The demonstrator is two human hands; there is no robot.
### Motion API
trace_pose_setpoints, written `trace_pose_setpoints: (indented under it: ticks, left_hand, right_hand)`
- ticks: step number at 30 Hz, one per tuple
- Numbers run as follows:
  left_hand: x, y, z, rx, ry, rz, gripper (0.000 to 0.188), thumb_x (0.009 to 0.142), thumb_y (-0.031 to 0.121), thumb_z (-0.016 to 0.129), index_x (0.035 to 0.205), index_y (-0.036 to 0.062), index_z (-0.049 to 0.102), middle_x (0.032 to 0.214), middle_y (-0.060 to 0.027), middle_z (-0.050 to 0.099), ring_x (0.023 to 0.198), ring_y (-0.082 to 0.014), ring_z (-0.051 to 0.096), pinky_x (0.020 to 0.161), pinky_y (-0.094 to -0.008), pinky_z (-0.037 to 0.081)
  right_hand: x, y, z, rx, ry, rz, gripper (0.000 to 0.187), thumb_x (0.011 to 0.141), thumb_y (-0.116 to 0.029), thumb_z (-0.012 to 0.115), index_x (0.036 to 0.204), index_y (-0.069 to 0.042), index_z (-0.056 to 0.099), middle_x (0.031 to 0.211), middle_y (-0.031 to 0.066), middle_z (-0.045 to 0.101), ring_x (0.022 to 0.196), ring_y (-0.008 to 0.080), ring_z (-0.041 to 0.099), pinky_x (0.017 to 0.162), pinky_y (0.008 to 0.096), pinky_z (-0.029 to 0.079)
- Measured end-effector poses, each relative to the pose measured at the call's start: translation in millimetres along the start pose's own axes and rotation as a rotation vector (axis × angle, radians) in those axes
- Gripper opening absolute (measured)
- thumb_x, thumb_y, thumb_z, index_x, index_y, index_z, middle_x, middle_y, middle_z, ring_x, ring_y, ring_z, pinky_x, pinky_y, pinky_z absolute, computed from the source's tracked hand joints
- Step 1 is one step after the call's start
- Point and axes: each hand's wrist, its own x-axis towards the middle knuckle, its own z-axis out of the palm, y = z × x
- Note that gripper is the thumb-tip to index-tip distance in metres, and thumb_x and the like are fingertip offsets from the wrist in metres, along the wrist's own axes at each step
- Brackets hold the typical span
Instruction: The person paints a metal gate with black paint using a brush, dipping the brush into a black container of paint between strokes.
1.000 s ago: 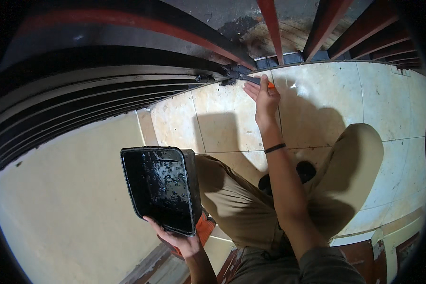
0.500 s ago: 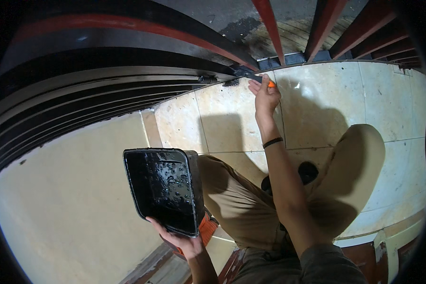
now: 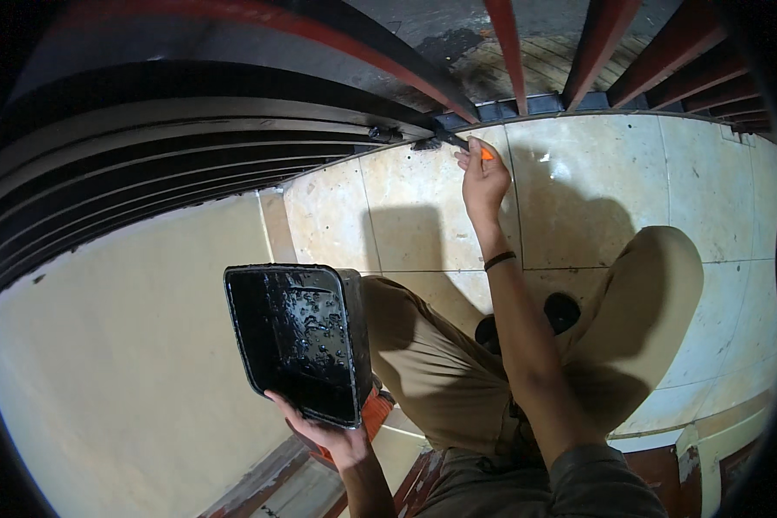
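My left hand (image 3: 328, 433) is closed on the near lower edge of a black rectangular paint tub (image 3: 352, 302), tilted so its opening shows. Wet black paint coats the inside. My right hand (image 3: 485, 180), arm stretched forward, grips a paintbrush (image 3: 459, 141) with an orange-tipped handle. The brush's dark head is at the foot of the metal gate (image 3: 414, 121), by the corner where its bars meet the bottom rail; whether the bristles touch it I cannot tell exactly.
Red and black upright bars (image 3: 511, 56) run along the far side. Pale floor tiles (image 3: 591, 164) with dark specks lie below them. A cream wall (image 3: 138, 345) is at the left. Something orange (image 3: 378, 413) sits behind the tub. My knees are bent on both sides of my right arm.
My right hand and the brush have shifted slightly left at the gate's foot, and the brush has turned a little. The tub has stayed almost in place in my left hand.
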Motion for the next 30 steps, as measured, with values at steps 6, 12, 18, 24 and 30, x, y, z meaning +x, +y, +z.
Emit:
trace_pose_setpoints:
  ticks: [6, 12, 18, 24, 30]
  left_hand:
    - [-1, 1, -2, -0.013, 0.013, 0.008, 0.066, 0.107, 0.053, 0.052, 0.158, 0.0109, 0.042, 0.159, -0.0095, 0.046, 0.138, -0.0291, 0.052, 0.113, -0.0461, 0.048]
    - [-3, 3, -2, -0.010, 0.018, 0.021, 0.065, 0.107, 0.052, 0.053, 0.157, 0.0121, 0.043, 0.159, -0.0092, 0.046, 0.139, -0.0291, 0.051, 0.113, -0.0464, 0.047]
    - [0, 1, -8, -0.039, 0.029, 0.011, 0.064, 0.107, 0.053, 0.053, 0.157, 0.0136, 0.044, 0.159, -0.0088, 0.046, 0.140, -0.0290, 0.050, 0.114, -0.0479, 0.047]
    - [0, 0, -13, -0.073, 0.019, 0.013, 0.064, 0.107, 0.053, 0.053, 0.157, 0.0141, 0.044, 0.159, -0.0086, 0.046, 0.140, -0.0292, 0.050, 0.114, -0.0487, 0.046]
    - [3, 0, -15, -0.074, 0.033, 0.021, 0.063, 0.108, 0.053, 0.051, 0.157, 0.0142, 0.043, 0.159, -0.0092, 0.046, 0.140, -0.0294, 0.050, 0.115, -0.0489, 0.046]
  right_hand:
    - [7, -10, 12, -0.196, -0.046, -0.114, 0.024, 0.105, -0.022, 0.065, 0.113, 0.000, 0.072, 0.098, 0.0174, 0.078, 0.083, 0.0248, 0.079, 0.072, 0.0339, 0.059]
    - [3, -25, 4, -0.623, -0.010, -0.458, 0.022, 0.103, -0.019, 0.066, 0.115, -0.002, 0.073, 0.100, 0.0185, 0.077, 0.089, 0.0318, 0.077, 0.074, 0.0389, 0.059]
    - [0, -13, 8, -0.388, -0.047, -0.244, 0.019, 0.103, -0.017, 0.066, 0.112, -0.003, 0.074, 0.097, 0.0181, 0.077, 0.084, 0.0288, 0.078, 0.073, 0.0379, 0.059]
    - [-11, -15, 0, -0.541, 0.039, -0.423, 0.016, 0.102, -0.017, 0.067, 0.109, -0.004, 0.074, 0.094, 0.0183, 0.077, 0.085, 0.0351, 0.076, 0.073, 0.0412, 0.060]
    - [-21, -21, -2, -0.356, 0.147, -0.057, 0.028, 0.105, -0.023, 0.064, 0.109, 0.003, 0.073, 0.085, 0.0188, 0.077, 0.081, 0.0286, 0.079, 0.069, 0.0368, 0.062]
